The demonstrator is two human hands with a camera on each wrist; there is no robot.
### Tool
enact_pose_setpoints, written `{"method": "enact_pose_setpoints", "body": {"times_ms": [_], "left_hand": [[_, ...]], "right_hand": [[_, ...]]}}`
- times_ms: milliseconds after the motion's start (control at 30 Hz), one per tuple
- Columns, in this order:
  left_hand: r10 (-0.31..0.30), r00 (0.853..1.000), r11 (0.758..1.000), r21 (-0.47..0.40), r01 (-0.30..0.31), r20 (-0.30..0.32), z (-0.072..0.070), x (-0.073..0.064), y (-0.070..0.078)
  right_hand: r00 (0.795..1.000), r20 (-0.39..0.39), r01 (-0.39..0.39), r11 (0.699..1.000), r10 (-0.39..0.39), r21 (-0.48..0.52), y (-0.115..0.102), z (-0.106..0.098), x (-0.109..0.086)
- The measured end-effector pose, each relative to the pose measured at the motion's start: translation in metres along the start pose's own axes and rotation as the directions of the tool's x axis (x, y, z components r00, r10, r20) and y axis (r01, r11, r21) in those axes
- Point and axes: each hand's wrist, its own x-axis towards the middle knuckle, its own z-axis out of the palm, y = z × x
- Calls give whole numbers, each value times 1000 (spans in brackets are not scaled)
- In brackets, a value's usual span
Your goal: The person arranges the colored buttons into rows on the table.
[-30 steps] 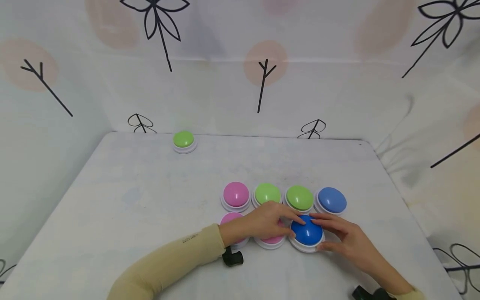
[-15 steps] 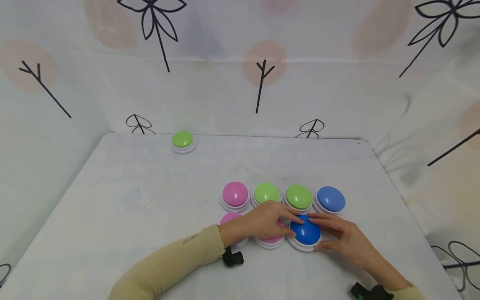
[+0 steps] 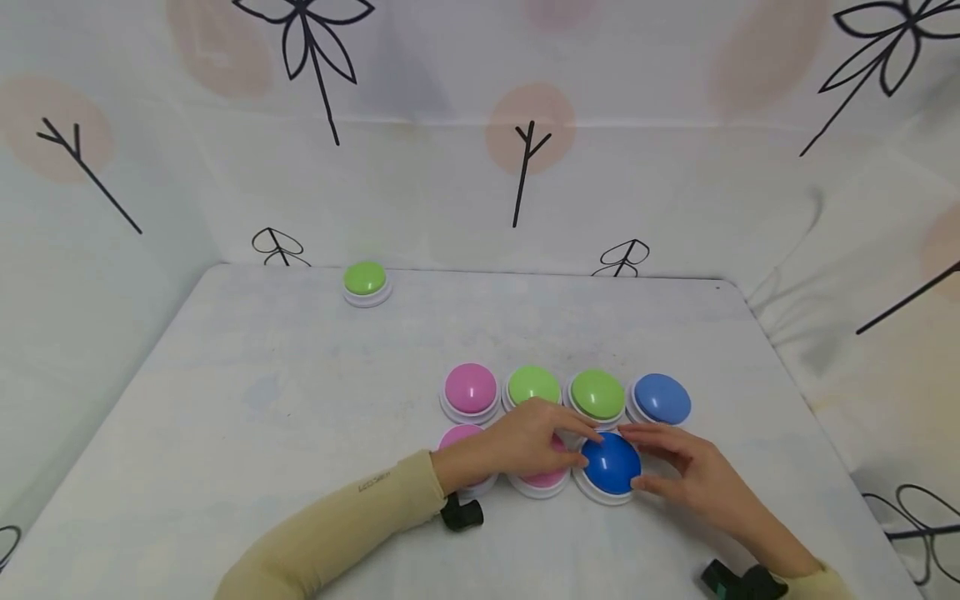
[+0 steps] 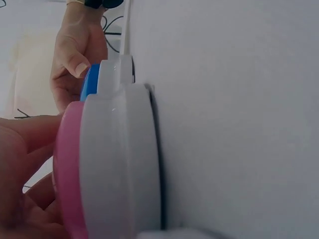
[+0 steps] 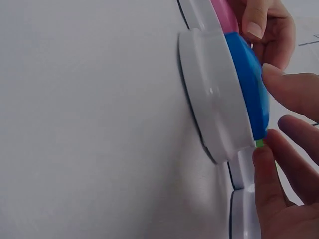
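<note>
A dark blue dome button [image 3: 612, 463] on a round white base sits at the right end of the near row. My left hand [image 3: 525, 446] reaches over the near row's pink buttons, its thumb and fingertips right at the blue dome's left and upper edge. On the other side, my right hand [image 3: 693, 475] has relaxed fingers, spread around the dome's right edge. In the right wrist view, the thumb [image 5: 279, 79] is close to the blue dome [image 5: 249, 82]. The left wrist view shows a pink button [image 4: 70, 169] beside the left fingers.
Behind the near row stand a pink button [image 3: 471, 388], two green ones [image 3: 534, 385] and a lighter blue one [image 3: 662, 398]. Another green button [image 3: 365, 279] stands alone near the white table's [image 3: 300, 358] back edge. A patterned cloth [image 3: 420, 183] hangs behind the table.
The blue button shifted slightly left with the fingers on it. Now the fingertips of both hands have eased outward from its dome. The other buttons stay in place.
</note>
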Motion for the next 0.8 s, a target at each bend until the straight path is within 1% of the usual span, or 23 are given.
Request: {"method": "enact_pose_setpoints", "body": {"times_ms": [100,200,267,367,500,633,733,800], "left_hand": [[7,1000,999,-32,-8,-29,-4,-2,-2],[16,998,996,-87,-21,-64,-10,-5,-4],[18,996,992,-125,-29,-86,-15,-8,-6],[9,994,985,-171,-28,-112,-25,-11,-7],[-41,990,978,-206,11,-138,-37,-18,-10],[-98,983,965,-256,55,-156,-49,-27,-15],[-123,977,963,-257,76,-174,-60,-34,-19],[-134,971,968,-237,86,-196,-68,-39,-25]], "right_hand": [[1000,-23,-1,1000,1,19,-2,-3,2],[999,-27,-21,999,21,27,-4,-5,6],[999,-27,-31,999,31,28,-7,-7,9],[999,-33,-23,999,24,32,-11,-10,14],[999,-54,-7,999,9,36,-17,-11,23],[997,-73,1,1000,1,31,-23,-8,32],[997,-72,15,999,-12,38,-27,-7,41],[997,-68,32,998,-29,50,-30,-7,48]]}}
